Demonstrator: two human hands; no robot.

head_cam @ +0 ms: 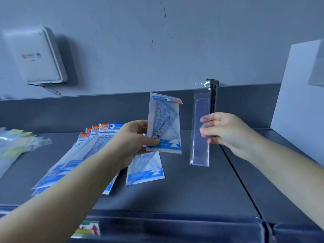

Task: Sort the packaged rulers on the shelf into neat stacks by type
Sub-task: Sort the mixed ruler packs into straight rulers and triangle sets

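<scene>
My left hand [135, 137] pinches a packaged triangle ruler [164, 123] with a blue card, held upright above the grey shelf [192, 186]. My right hand [222, 130] grips a straight purple ruler in a clear sleeve [200, 127], also upright, just to the right of it. Another triangle ruler pack [145, 169] lies flat on the shelf below my left hand. A fanned pile of geometric set packs [84, 151] with blue and orange headers lies to the left, partly hidden by my left forearm.
Clear bags with yellow-green contents [17, 144] lie at the far left of the shelf. A white board [301, 102] leans at the right. A slotted upright post [213, 95] stands at the shelf's back, behind the straight ruler. A white box [35, 55] hangs on the wall.
</scene>
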